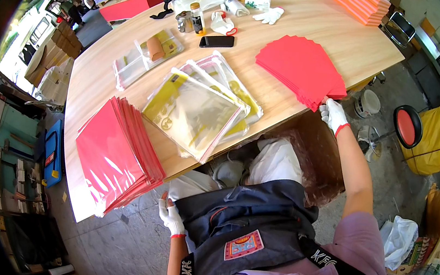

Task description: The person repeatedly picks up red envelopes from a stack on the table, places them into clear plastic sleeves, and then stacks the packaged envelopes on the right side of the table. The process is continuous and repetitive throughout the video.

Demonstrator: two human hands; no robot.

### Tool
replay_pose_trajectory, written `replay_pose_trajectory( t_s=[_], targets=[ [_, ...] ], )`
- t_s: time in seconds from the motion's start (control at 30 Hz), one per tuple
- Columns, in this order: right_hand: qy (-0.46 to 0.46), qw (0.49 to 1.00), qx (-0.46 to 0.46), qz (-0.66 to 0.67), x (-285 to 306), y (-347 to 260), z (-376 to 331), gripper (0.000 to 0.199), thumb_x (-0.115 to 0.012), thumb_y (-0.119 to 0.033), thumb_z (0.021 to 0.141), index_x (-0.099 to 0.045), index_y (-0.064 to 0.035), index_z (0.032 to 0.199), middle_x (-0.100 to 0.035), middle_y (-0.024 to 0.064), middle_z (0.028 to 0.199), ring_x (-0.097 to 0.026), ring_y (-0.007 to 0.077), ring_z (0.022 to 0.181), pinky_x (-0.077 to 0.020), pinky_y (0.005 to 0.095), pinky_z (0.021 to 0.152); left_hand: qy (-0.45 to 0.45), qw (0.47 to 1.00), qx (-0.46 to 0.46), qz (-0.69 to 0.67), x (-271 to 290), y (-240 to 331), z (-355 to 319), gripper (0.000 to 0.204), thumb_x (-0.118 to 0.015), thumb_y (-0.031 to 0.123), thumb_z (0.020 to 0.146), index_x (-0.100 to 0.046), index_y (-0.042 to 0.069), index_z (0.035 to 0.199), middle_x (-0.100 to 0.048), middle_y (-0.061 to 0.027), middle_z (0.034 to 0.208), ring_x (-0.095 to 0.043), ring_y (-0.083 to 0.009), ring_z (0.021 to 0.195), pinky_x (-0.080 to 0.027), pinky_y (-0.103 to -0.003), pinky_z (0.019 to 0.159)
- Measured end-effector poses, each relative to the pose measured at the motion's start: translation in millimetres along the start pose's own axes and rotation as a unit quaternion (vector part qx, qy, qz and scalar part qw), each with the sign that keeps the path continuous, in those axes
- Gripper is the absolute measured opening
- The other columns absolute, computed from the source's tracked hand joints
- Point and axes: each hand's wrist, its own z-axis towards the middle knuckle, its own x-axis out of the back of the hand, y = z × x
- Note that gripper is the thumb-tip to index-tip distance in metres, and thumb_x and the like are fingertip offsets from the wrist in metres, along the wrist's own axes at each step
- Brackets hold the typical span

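Observation:
My right hand [334, 115], in a white glove with bare fingertips, is at the near right corner of a fanned stack of red sheets [301, 65], its fingers closed on the edge there. How many sheets it pinches cannot be made out. My left hand [171, 218], gloved the same way, hangs off the table's front edge with nothing in it and its fingers apart. Closest to it is a thick pile of red sheets in shiny clear bags [114, 152]. Between the two red piles lie overlapping clear plastic bags [190, 113] with yellow-green print.
On the wooden table [96, 73] are more clear bags [130, 65] with a brown roll [155, 49], a phone [217, 41], a bottle [197, 18], a jar [183, 22] and a glove [269, 15]. Orange sheets [357, 3] stand at the far right. A box [319, 155] sits below the edge.

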Motion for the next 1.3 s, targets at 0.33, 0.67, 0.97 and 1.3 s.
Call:
replay_pose_trajectory(
  t_s=[0.33,0.67,0.97,1.3],
  targets=[
    [-0.031,0.991,0.013,0.126,0,-45,59,0.02,-0.048,-0.021,0.09,-0.05,-0.0071,0.103,-0.058,0.0105,0.077,-0.049,0.0109,0.047,-0.037,0.0194,0.035,-0.134,0.892,-0.371,0.222,-95,143,29,0.025,-0.06,0.011,0.078,-0.06,0.009,0.103,-0.061,-0.0121,0.091,-0.058,-0.0303,0.085,-0.048,-0.039,0.072],
    [-0.243,0.953,0.06,0.168,-34,-35,-77,0.029,-0.051,-0.009,0.083,-0.05,-0.0027,0.111,-0.061,0.0089,0.089,-0.055,0.0112,0.053,-0.0422,0.0227,0.04,-0.169,0.806,-0.312,0.474,-140,160,80,0.026,-0.063,0.013,0.068,-0.054,0.016,0.092,-0.052,-0.0074,0.093,-0.054,-0.027,0.089,-0.051,-0.04,0.067],
    [-0.353,0.924,-0.128,0.07,-15,19,-163,0.032,-0.047,-0.009,0.083,-0.049,0.0071,0.111,-0.059,0.0065,0.071,-0.047,0.007,0.039,-0.0342,0.0177,0.033,-0.143,0.885,-0.308,0.319,-116,136,89,0.027,-0.056,0.005,0.068,-0.058,0.015,0.094,-0.057,-0.0049,0.099,-0.054,-0.0274,0.095,-0.049,-0.04,0.072],
    [-0.272,0.926,-0.12,0.234,-37,81,-178,0.035,-0.05,-0.007,0.083,-0.046,0.0002,0.118,-0.059,0.0086,0.103,-0.063,0.0135,0.075,-0.0505,0.0193,0.053,-0.192,0.93,-0.258,0.177,-109,154,90,0.022,-0.052,0.001,0.077,-0.061,0.012,0.094,-0.059,-0.0114,0.083,-0.058,-0.0311,0.077,-0.046,-0.036,0.064]
  ],
)
